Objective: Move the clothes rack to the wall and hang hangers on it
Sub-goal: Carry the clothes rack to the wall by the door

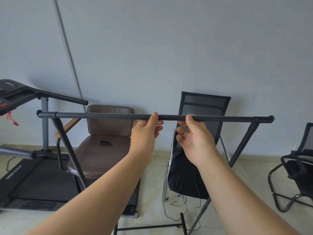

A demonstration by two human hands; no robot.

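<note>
The black clothes rack (101, 115) stands in front of me, its top bar running level across the view and its slanted legs spreading down to the floor. My left hand (145, 133) is at the middle of the bar, thumb over the front and fingers curled just under it. My right hand (194, 138) holds the bar a little to the right in the same loose grip, thumb on the bar and fingers spread below. No hangers are in sight. The grey wall (169, 48) is close behind the rack.
A brown leather chair (105, 150) and a black mesh chair (203, 107) stand between the rack and the wall. A treadmill (33, 180) fills the left side. Another black chair (298, 170) sits at the right edge. Thin cables (183, 206) lie on the tiled floor.
</note>
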